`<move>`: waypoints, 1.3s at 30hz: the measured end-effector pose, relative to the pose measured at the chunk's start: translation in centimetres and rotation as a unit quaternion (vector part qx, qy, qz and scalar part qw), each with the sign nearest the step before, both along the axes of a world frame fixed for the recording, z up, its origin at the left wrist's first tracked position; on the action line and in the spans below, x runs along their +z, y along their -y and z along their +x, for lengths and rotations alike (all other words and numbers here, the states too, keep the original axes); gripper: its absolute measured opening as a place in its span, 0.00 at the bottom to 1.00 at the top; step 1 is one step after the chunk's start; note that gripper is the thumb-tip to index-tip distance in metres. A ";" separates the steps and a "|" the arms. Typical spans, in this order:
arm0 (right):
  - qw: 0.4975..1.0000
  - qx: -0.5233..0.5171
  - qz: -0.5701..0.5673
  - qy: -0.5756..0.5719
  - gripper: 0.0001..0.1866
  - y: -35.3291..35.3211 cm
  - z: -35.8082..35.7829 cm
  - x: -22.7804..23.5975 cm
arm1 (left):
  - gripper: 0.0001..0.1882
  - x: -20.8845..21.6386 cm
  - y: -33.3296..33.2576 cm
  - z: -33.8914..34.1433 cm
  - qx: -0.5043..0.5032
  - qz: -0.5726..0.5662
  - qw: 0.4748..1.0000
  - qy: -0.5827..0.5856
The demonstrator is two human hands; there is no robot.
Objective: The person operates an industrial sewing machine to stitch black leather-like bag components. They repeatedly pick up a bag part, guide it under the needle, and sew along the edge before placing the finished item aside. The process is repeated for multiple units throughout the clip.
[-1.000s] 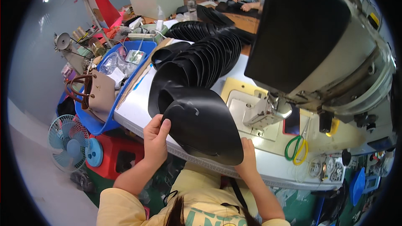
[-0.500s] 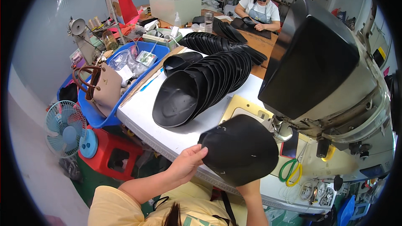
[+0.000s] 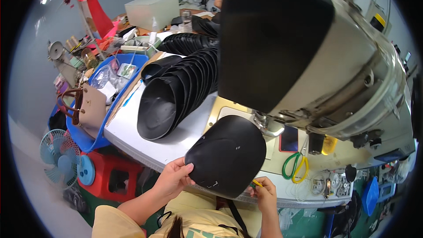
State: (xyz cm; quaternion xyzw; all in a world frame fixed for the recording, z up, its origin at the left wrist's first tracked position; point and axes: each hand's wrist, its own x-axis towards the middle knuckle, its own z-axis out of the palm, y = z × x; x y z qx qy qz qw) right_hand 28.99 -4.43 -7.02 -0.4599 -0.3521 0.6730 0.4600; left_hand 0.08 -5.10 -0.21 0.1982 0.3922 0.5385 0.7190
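My left hand (image 3: pixel 176 177) pinches the left edge of a black, rounded, curved panel (image 3: pixel 231 150), which carries a few small pale marks. I hold it tilted in front of the sewing machine (image 3: pixel 273 39), by the table's front edge. Close to the panel's lower right edge, my right hand (image 3: pixel 266 196) is closed on a slim yellow tool (image 3: pixel 257 183); its exact kind is too small to make out. A long nested row of similar black panels (image 3: pixel 161 110) rests on the white table (image 3: pixel 128 134) to the left.
Green-and-yellow-handled scissors (image 3: pixel 296 167) and a dark phone-like slab with a red edge (image 3: pixel 288 139) lie right of the machine's needle area. Left of the table are a blue bin (image 3: pixel 105 137) holding a handbag (image 3: pixel 93 108), a red stool (image 3: pixel 115 180) and a fan (image 3: pixel 61 161).
My view has swung, so the machine sits further left and hides most of the co-worker. My right hand, hidden behind the panel before, now shows at its lower right with the yellow tool.
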 end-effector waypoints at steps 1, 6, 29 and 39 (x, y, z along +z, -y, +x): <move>0.998 -0.018 -0.025 -0.056 0.12 0.2 0.3 0.0 | 0.06 0.5 0.1 0.5 -0.001 -0.016 1.000 -0.005; 0.972 0.008 -0.024 -0.236 0.12 0.7 0.5 0.7 | 0.08 -0.2 0.8 1.2 -0.013 -0.043 0.998 0.053; 0.982 -0.095 0.123 -0.104 0.12 -6.4 -0.3 7.1 | 0.08 2.2 -3.6 6.3 -0.031 0.485 0.768 -0.418; 0.983 -0.088 0.157 -0.035 0.13 -10.2 1.7 5.4 | 0.23 4.3 -11.6 7.0 0.075 0.624 0.502 -0.594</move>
